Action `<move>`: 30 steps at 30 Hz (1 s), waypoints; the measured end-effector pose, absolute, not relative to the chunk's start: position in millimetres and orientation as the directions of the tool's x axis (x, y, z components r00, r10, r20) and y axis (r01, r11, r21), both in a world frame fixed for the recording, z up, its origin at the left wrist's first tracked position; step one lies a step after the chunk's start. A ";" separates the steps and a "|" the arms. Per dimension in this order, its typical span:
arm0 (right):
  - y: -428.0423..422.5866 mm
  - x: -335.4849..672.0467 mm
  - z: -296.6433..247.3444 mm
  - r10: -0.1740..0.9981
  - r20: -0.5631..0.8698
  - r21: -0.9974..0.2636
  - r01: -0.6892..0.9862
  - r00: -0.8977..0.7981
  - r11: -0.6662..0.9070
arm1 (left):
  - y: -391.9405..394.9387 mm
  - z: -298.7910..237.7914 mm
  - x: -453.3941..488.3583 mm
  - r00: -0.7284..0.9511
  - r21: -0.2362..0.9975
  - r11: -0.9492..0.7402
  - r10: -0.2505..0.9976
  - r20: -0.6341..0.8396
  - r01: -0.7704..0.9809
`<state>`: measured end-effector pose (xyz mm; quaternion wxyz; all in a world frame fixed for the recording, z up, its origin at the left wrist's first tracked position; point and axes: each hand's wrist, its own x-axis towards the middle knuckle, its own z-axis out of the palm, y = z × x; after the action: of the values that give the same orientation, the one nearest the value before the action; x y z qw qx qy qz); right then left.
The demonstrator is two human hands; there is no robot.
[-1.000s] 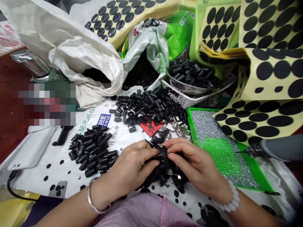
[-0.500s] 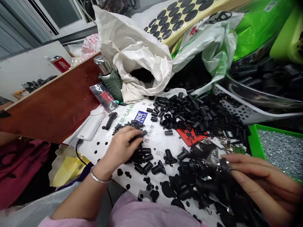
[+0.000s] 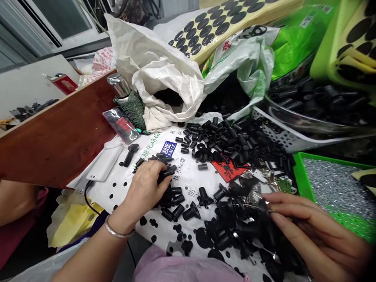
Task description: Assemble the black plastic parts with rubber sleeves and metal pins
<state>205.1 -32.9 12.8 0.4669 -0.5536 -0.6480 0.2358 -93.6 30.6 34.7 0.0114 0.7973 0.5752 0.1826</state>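
Observation:
My left hand [image 3: 147,188] rests on a small pile of short black tubes [image 3: 172,201], its fingers curled around one black tube at the pile's far side. My right hand [image 3: 311,231] lies at the lower right, fingers pinched on a black plastic part beside a heap of black flanged parts [image 3: 232,223]. A larger scatter of black tubes [image 3: 232,139] lies further back on the white printed sheet [image 3: 188,172]. A silver bangle circles my left wrist.
A green tray of small metal pieces [image 3: 337,184] sits at right. A white perforated basket holds a bowl of black tubes [image 3: 311,105]. White and green bags [image 3: 164,74], dotted sticker sheets [image 3: 217,23], a white phone [image 3: 102,164] and a wooden board [image 3: 55,141] surround the area.
A second ago both hands met over the flanged heap. My left hand has since moved left onto the tube pile and curled on a tube; the view swung left.

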 end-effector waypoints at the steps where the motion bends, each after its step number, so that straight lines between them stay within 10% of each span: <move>1: -32.5 205.0 13.8 0.936 0.352 -0.804 0.514 0.009 0.297 | 28.5 39.3 -88.0 0.269 0.308 -0.349 0.924 0.273 0.885; 7: -27.7 192.6 33.9 0.901 0.402 -0.741 0.519 -0.165 0.426 | 21.1 47.0 -41.9 0.425 0.570 -0.479 0.874 0.236 0.667; 25: -22.0 172.9 36.4 0.696 0.623 -0.325 0.692 -0.357 0.645 | 14.4 26.9 -9.7 0.596 0.564 -0.640 0.746 0.296 0.521; 30: -18.7 177.5 35.5 0.763 0.554 -0.474 0.626 -0.334 0.619 | 14.5 28.4 -9.8 0.611 0.687 -0.616 0.729 0.309 0.387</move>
<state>177.5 -18.7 35.5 0.3876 -0.4277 -0.8119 0.0880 -9.8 14.5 28.4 0.2905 0.8492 0.3284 0.2944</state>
